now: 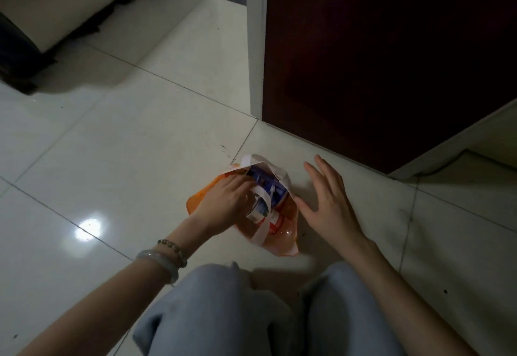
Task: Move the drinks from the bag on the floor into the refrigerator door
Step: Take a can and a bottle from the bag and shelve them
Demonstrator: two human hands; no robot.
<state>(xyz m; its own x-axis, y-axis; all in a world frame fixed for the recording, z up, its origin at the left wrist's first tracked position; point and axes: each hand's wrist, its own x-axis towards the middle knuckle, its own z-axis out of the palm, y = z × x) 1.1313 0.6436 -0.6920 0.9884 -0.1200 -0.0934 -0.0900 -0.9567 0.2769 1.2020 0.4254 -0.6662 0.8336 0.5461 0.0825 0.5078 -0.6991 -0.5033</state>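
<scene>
Reaching left hand into translucent orange bag, onto blue-labelled cylindrical drink; hiding fingertips, grip undeterminable. Holding right hand splayed, empty, alongside.

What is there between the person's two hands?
In the head view, the orange bag with white handles, drinks inside; the left hand reaches into it, the right hand is spread beside it.

Orange bag with white handles slumps on the floor, holding blue-labelled drinks.
</scene>
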